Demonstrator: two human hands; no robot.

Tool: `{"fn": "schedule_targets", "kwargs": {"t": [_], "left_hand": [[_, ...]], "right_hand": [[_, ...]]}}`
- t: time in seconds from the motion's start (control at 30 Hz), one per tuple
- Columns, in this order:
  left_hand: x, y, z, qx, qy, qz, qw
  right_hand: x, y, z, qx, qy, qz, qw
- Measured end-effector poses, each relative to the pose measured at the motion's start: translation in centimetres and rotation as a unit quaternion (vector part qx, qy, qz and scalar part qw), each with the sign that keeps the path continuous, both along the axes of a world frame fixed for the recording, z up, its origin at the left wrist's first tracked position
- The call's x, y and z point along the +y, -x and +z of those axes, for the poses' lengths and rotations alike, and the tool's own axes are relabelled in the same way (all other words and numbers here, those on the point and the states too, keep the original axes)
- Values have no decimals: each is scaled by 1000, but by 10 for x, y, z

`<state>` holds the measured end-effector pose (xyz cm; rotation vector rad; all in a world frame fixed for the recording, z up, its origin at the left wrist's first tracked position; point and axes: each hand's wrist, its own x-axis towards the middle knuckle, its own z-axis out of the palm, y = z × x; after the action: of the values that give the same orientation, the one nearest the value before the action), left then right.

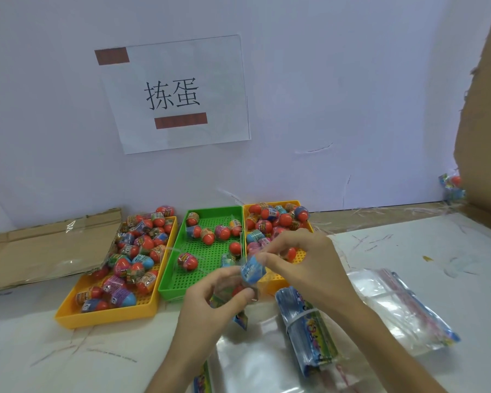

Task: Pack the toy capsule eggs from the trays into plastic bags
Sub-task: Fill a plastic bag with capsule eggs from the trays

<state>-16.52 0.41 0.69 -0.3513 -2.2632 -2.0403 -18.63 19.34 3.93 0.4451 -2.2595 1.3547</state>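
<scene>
Mid-insertion, by the look of it. Blue plastic capsule egg [251,270] pinched between fingers of right hand [304,259], sitting at mouth of small clear plastic bag [228,283], just above front edge of green perforated tray [167,289]. Bag gripped by left hand [210,304], fingers curled round it. Something red inside, likely another egg, too blurred to confirm.

Next move probably: push egg down past the opening with left hand holding mouth spread, then let go. Thin floppy film, so mouth may fold shut.

Egg: small, glossy, blue, wrapped in printed label. Many eggs left in left yellow perforated tray [111,317] and right yellow perforated tray [275,280]. Stack of spare clear bags [394,302] on white desk [423,242].
</scene>
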Motion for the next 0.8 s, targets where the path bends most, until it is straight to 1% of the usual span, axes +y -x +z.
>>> {"fn": "schedule_targets", "kwargs": {"t": [0.1,0.23,0.33,0.43,0.53,0.63,0.73,0.8], "left_hand": [[2,0,2,4,10,10,1000],[-3,4,-1,-21,-32,34,999],[-6,5,-2,-28,-56,38,997],[-7,5,-1,-26,-30,16,999],[-4,3,0,-16,-5,-4,1000],[-1,2,-1,-4,11,0,1000],[-4,4,-5,-2,16,26,1000],[-5,6,-5,-8,11,31,999]], "right_hand": [[-3,0,-2,0,-20,8,1000],[-3,0,-4,-19,-18,32,999],[-3,-1,-6,-15,-47,27,998],[-6,-2,-8,-11,-99,20,995],[-10,-4,-9,0,-148,41,988],[-11,-4,-11,0,-202,59,978],[-11,-4,-10,0,-211,72,975],[-12,-6,-10,16,-212,71,975]]}}
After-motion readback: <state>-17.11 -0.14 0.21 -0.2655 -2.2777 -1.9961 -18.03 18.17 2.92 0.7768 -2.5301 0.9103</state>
